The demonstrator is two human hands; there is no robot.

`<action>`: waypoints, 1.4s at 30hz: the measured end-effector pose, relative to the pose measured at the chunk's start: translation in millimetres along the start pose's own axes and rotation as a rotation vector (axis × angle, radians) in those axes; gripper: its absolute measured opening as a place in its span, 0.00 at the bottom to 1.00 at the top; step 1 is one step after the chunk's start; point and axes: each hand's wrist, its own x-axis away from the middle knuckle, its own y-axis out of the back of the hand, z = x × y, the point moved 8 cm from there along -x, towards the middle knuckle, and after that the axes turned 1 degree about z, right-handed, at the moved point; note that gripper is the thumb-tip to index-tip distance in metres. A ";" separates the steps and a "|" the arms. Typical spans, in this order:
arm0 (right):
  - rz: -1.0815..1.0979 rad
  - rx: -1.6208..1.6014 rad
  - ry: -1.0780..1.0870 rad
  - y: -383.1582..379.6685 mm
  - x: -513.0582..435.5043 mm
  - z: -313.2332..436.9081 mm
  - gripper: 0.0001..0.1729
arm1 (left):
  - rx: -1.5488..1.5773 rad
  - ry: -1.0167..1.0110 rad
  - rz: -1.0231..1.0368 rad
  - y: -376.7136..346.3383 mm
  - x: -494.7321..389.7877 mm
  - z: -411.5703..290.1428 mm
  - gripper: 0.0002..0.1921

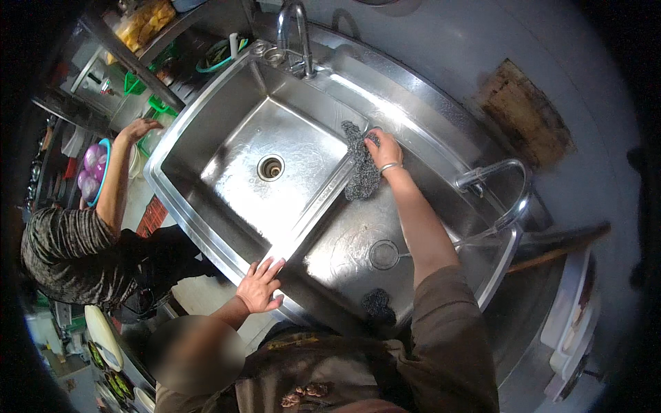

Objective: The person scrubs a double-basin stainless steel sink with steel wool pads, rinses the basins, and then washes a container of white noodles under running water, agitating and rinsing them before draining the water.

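In front of me is a stainless steel double sink. My right hand grips a dark grey, mottled scouring pad or cloth at the far end of the divider between the basins. Part of it hangs into the right basin, and my fingers hide some of it. Spread flat, my left hand rests on the near rim by the divider and holds nothing. The left basin has an uncovered drain. A round drain cover and a second dark scourer lie in the right basin.
A curved faucet stands behind the left basin, a bent tap beyond the right one. Another person's arm is close to the sink's left side. Shelves with a teal-rimmed basket stand left; white plastic trays lean at right.
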 end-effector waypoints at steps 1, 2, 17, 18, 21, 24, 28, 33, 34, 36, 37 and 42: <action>0.049 -0.011 0.046 7.8 -5.5 4.7 0.17 | -0.003 -0.010 -0.010 1.6 -2.5 -0.3 0.17; 0.087 0.104 0.021 20.4 -12.2 0.9 0.16 | -0.005 -0.019 -0.019 2.9 -4.9 -0.5 0.17; -0.142 0.442 0.141 36.5 -10.0 -32.1 0.38 | 0.005 -0.015 -0.082 9.6 -1.2 -2.3 0.16; -0.180 0.453 0.146 31.9 -11.6 -30.9 0.37 | 0.009 -0.027 -0.106 11.8 0.3 -2.8 0.14; -0.123 0.557 -0.041 32.2 -38.8 -34.2 0.39 | 0.019 -0.016 -0.089 14.5 -0.2 -2.5 0.14; -0.187 0.538 -0.036 39.7 -51.4 -24.3 0.41 | 0.016 -0.020 -0.084 8.3 -3.5 1.2 0.15; -0.444 0.278 0.248 57.2 20.2 8.8 0.39 | -0.001 0.002 -0.035 1.5 -3.8 2.9 0.16; 0.129 0.282 0.068 -25.8 240.0 -56.7 0.30 | 0.001 0.035 -0.046 5.9 -3.6 -0.2 0.14; 0.325 0.190 -0.098 -37.9 289.9 -75.9 0.33 | 0.004 0.045 -0.047 3.6 -3.0 1.9 0.14; 0.580 0.327 -0.457 -57.9 405.1 -131.4 0.39 | 0.009 0.030 -0.040 3.2 -4.8 1.8 0.13; 0.754 0.339 -0.527 -69.9 457.4 -144.8 0.39 | 0.011 0.031 -0.035 3.9 -3.2 1.5 0.13; 1.090 0.170 -0.397 -149.4 512.2 -118.9 0.33 | -0.016 0.033 -0.027 3.9 -6.5 2.0 0.13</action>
